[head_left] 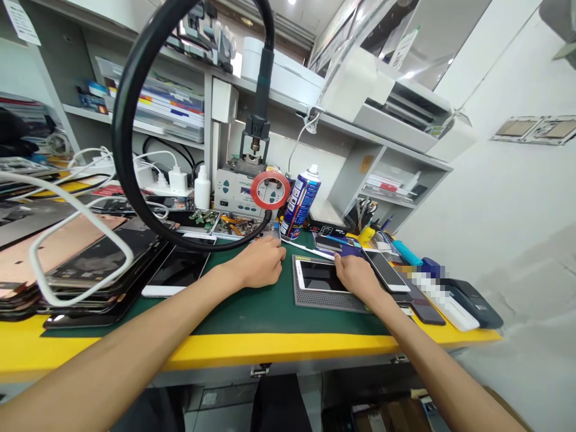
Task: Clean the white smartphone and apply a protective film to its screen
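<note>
Just right of the mat's middle, a white-framed phone with a dark screen lies on a grey perforated pad. My right hand is over the phone's right end, its fingers closed together; what they pinch, if anything, is hidden. A thin white strip, like a cable, runs behind the phone up to those fingertips. My left hand is curled closed on the green mat, near a tray of small parts. Its fingers hide whatever is in them.
Another white phone and stacked phone panels lie left. A black flexible arm loops overhead in front. Behind stand a grey control box, red tape roll and blue spray can. More phones lie right.
</note>
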Action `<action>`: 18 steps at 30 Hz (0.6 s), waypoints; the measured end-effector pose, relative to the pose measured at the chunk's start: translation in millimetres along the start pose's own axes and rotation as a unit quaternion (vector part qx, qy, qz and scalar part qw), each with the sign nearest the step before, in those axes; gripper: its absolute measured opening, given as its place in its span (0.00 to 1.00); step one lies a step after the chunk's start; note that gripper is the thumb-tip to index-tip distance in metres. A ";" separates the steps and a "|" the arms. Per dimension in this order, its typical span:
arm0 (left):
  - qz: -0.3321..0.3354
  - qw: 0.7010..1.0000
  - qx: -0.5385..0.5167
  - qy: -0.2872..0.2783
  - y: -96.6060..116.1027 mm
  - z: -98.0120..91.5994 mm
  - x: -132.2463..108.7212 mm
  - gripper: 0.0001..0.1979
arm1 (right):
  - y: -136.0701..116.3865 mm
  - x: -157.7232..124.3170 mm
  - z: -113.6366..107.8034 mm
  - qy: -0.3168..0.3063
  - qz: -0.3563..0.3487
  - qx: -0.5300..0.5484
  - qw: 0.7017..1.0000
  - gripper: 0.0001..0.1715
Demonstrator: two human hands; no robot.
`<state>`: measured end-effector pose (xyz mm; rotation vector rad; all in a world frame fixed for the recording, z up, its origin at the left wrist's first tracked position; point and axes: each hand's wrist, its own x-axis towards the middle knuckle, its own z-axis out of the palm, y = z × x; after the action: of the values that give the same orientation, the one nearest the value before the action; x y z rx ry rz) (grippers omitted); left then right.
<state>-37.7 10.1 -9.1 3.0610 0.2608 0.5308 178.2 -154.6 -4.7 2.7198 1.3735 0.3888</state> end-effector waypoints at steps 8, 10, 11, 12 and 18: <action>0.001 1.000 -0.005 0.006 -2.2 4.7 0.3 0.11 | 6.2 -16.4 2.8 0.003 -0.012 0.007 1.000 0.36; 0.000 1.000 -0.005 0.005 -1.8 4.0 0.2 0.11 | 7.2 -19.4 1.5 0.003 -0.019 0.014 1.000 0.36; 0.000 1.000 -0.005 0.004 -1.7 3.6 0.2 0.11 | 7.7 -20.6 0.8 0.003 -0.023 0.018 1.000 0.36; 0.000 1.000 -0.005 0.004 -1.6 3.4 0.1 0.11 | 8.1 -21.5 0.2 0.003 -0.025 0.021 0.999 0.36; 0.001 1.000 -0.006 0.003 -2.3 4.2 -0.3 0.12 | 8.3 -23.8 -2.8 -0.001 -0.033 0.031 0.999 0.37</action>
<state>-36.9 12.3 -13.2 3.0496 0.2543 0.5391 170.4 -178.7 -5.1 2.7138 1.4946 0.3448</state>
